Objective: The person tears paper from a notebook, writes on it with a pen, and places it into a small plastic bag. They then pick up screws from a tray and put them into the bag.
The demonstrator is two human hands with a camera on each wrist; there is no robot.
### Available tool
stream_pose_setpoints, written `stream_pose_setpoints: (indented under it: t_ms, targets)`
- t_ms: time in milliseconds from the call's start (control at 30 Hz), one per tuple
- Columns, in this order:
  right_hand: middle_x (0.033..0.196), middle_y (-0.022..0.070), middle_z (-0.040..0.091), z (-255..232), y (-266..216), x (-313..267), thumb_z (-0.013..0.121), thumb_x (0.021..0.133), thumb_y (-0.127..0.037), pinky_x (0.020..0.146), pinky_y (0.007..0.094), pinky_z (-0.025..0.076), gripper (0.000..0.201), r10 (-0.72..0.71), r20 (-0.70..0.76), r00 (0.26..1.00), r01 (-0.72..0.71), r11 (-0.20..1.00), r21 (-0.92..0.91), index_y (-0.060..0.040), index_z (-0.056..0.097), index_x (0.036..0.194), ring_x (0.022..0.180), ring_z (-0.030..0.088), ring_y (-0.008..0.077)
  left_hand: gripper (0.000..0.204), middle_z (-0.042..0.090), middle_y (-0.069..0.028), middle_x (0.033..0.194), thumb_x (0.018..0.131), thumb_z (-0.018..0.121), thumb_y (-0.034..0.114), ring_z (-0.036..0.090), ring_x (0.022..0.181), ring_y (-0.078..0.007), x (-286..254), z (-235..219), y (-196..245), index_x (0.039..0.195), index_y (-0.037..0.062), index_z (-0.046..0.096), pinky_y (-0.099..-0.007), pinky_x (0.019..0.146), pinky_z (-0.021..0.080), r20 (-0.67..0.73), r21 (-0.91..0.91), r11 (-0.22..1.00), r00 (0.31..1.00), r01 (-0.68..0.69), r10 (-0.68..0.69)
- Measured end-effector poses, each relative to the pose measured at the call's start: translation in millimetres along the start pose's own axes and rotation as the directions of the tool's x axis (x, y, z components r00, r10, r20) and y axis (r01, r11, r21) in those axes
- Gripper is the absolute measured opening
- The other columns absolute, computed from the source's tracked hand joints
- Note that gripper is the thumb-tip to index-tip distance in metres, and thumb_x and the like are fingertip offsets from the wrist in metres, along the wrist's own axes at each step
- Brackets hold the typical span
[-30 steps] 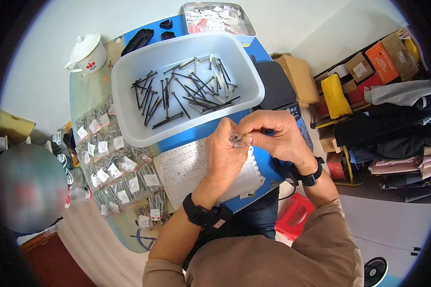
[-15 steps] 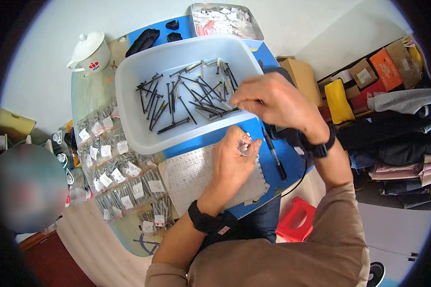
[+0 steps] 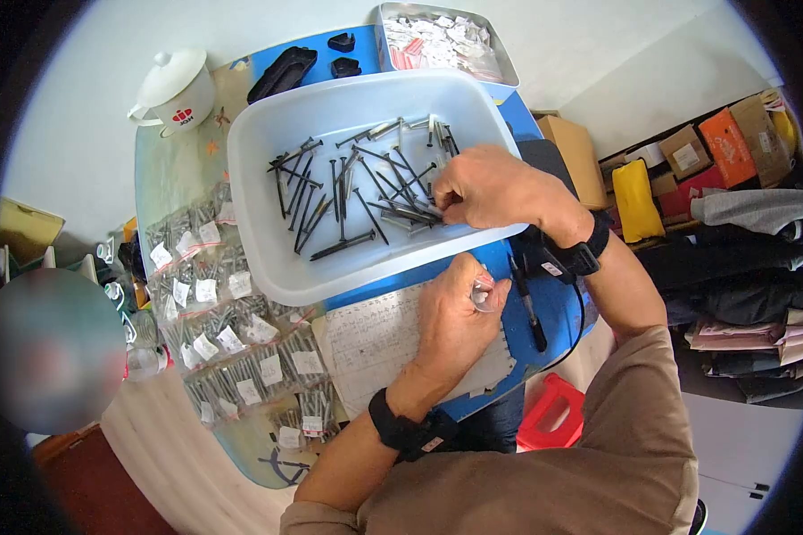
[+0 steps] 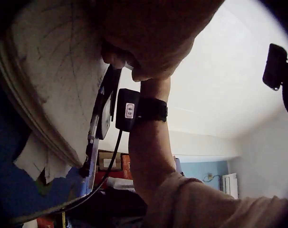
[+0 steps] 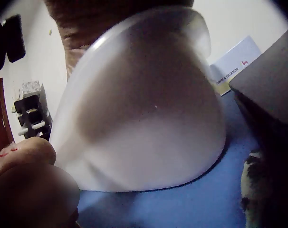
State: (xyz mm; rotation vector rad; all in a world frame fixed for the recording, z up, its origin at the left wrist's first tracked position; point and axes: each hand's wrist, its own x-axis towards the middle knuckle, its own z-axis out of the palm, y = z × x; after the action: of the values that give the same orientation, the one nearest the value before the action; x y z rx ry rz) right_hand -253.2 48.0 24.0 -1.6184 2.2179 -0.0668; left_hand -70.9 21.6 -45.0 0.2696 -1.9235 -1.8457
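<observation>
Head view, nearest me: my left hand (image 3: 461,312) curls round a small clear packet (image 3: 483,297) at five o'clock of the tub (image 3: 366,273), over a notebook (image 3: 361,330). My right hand (image 3: 504,192) reaches over the tub's three o'clock side, fingers bent; I can't tell whether they grip anything. Black screws (image 3: 343,246) lie inside; white slips (image 3: 446,43) fill a box beyond, at one o'clock.

Your head view is bright but black-cornered. Your dim left wrist view leaves your left hand (image 4: 158,33) in shadow.

Left grip (image 3: 461,309) curled; right grip (image 3: 498,189) farther forward, fingers (image 3: 451,185) bent, forearms (image 3: 632,281) bare.
</observation>
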Motion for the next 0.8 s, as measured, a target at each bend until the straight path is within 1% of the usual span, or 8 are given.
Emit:
stream_pose_setpoints:
  t_ms: [100, 200, 267, 400, 500, 600, 667, 800]
  targets:
    - [0.069, 0.0187, 0.065, 2.7, -0.4, -3.0, 0.072, 0.074, -0.010, 0.061, 0.0437, 0.048, 0.011, 0.022, -0.044, 0.999, -0.019, 0.997, 0.076, -0.0001, 0.066, 0.074, 0.066, 0.064, 0.0368, 0.030, 0.059, -0.0101, 0.070, 0.080, 0.081, 0.005, 0.054, 0.059, -0.0158, -0.6, 0.4, -0.6, 0.083, 0.0039, 0.052, -0.0303, 0.056, 0.045, -0.003, 0.002, 1.000, 1.000, -0.008, 0.008]
    - [0.068, 0.0183, 0.062, -5.4, -7.7, -12.8, 0.068, 0.077, -0.008, 0.060, 0.0432, 0.045, 0.010, 0.045, -0.136, 0.990, -0.033, 0.996, 0.086, 0.0003, 0.062, 0.079, 0.064, 0.061, 0.0368, 0.030, 0.061, -0.0173, 0.072, 0.079, 0.078, 0.004, 0.063, 0.064, -0.0385, -1.0, 0.1, -2.0, 0.088, 0.0047, 0.050, -0.0404, 0.056, 0.049, 0.001, 0.016, 0.999, 0.999, -0.043, 0.043]
    - [0.069, 0.0182, 0.060, -16.1, -15.8, -27.8, 0.066, 0.079, -0.007, 0.059, 0.0430, 0.044, 0.011, 0.068, -0.207, 0.976, -0.040, 0.990, 0.133, 0.0004, 0.060, 0.082, 0.064, 0.059, 0.0375, 0.029, 0.059, -0.0090, 0.069, 0.080, 0.081, 0.005, 0.054, 0.060, -0.0136, -2.1, 2.4, -5.4, 0.083, 0.0044, 0.051, -0.0296, 0.056, 0.046, -0.020, -0.007, 1.000, 1.000, -0.019, 0.019]
    - [0.071, 0.0182, 0.055, -36.6, -36.7, -69.7, 0.059, 0.084, -0.006, 0.060, 0.0431, 0.044, 0.010, 0.028, -0.267, 0.963, 0.015, 0.987, 0.158, -0.0005, 0.052, 0.088, 0.066, 0.057, 0.0403, 0.029, 0.059, -0.0083, 0.069, 0.080, 0.081, 0.005, 0.053, 0.061, -0.0123, -1.1, 1.3, 0.3, 0.083, 0.0046, 0.051, -0.0293, 0.056, 0.047, -0.022, 0.004, 1.000, 1.000, -0.005, 0.005]
    - [0.066, 0.0192, 0.058, -33.0, -51.9, -101.9, 0.060, 0.088, -0.011, 0.058, 0.0493, 0.046, 0.013, -0.031, -0.249, 0.968, 0.069, 0.987, 0.146, -0.0019, 0.053, 0.093, 0.066, 0.060, 0.0434, 0.031, 0.061, -0.0163, 0.074, 0.078, 0.080, 0.005, 0.062, 0.065, -0.0381, -1.0, 0.2, 0.0, 0.084, 0.0050, 0.050, -0.0387, 0.058, 0.050, 0.003, 0.004, 1.000, 1.000, 0.024, -0.024]
    - [0.067, 0.0186, 0.058, -23.6, -59.1, -121.5, 0.060, 0.087, -0.009, 0.057, 0.0473, 0.047, 0.011, -0.064, -0.164, 0.984, 0.077, 0.994, 0.073, -0.0020, 0.052, 0.089, 0.066, 0.061, 0.0424, 0.031, 0.061, -0.0156, 0.074, 0.077, 0.080, 0.005, 0.062, 0.064, -0.0361, -1.8, 1.6, -3.7, 0.085, 0.0047, 0.050, -0.0382, 0.059, 0.050, 0.014, 0.025, 1.000, 1.000, 0.010, -0.010]
    - [0.067, 0.0182, 0.058, -21.8, -61.5, -127.6, 0.061, 0.087, -0.009, 0.056, 0.0453, 0.047, 0.011, -0.071, -0.145, 0.987, 0.074, 0.997, 0.018, -0.0021, 0.052, 0.086, 0.065, 0.062, 0.0406, 0.029, 0.060, -0.0073, 0.070, 0.078, 0.079, 0.002, 0.054, 0.063, -0.0123, -1.9, 1.6, -4.5, 0.085, 0.0043, 0.051, -0.0291, 0.059, 0.047, -0.008, 0.020, 0.999, 1.000, -0.028, 0.028]
    - [0.067, 0.0181, 0.060, -19.9, -59.5, -130.3, 0.063, 0.084, -0.010, 0.055, 0.0445, 0.048, 0.013, -0.107, -0.112, 0.988, 0.098, 0.991, -0.088, -0.0009, 0.053, 0.082, 0.064, 0.064, 0.0374, 0.030, 0.059, -0.0073, 0.072, 0.076, 0.078, -0.001, 0.056, 0.065, -0.0115, -1.7, 0.1, -1.5, 0.084, 0.0045, 0.050, -0.0292, 0.060, 0.048, 0.022, 0.082, 0.996, 0.999, -0.031, 0.029]
